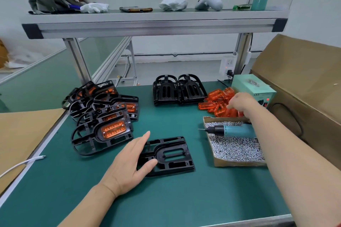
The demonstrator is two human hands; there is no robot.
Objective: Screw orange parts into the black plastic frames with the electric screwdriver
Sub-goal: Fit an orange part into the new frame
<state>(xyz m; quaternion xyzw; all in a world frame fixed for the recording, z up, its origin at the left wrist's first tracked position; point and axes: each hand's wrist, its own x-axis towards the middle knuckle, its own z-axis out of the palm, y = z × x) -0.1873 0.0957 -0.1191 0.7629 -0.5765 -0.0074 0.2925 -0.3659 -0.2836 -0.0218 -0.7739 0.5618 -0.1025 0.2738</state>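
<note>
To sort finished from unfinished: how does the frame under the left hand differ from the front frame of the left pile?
The single frame under the left hand has an empty opening; the pile's front frame holds an orange part. The first lies flat alone on the mat; the second leans on other frames. Both are black plastic, same shape.

Left hand rests flat on a black frame; right hand hovers, blurred, over the orange parts.

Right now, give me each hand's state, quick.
Left hand: open, fingers flat on the black frame.
Right hand: over the orange parts, blurred; grip cannot be told.
</note>
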